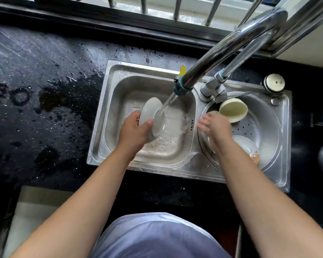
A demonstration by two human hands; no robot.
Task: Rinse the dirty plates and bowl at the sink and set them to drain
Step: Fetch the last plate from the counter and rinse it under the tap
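My left hand (134, 130) grips a white plate (151, 110) by its lower edge and holds it tilted on edge under the running water from the faucet spout (181, 88), over the left sink basin (119, 94). My right hand (213, 125) hovers over the divider between the basins, blurred, fingers apart, holding nothing that I can make out. A cream bowl (233, 109) lies on its side in the round right basin (268, 118). A dirty white plate (248, 148) with orange residue lies flat in that basin, partly hidden by my right forearm.
A tall chrome faucet (231, 45) arches over the sink from the back right. The black countertop (45, 90) on the left is wet with puddles. A round metal cap (274, 82) sits at the sink's back right corner. Window bars (177, 8) run along the back.
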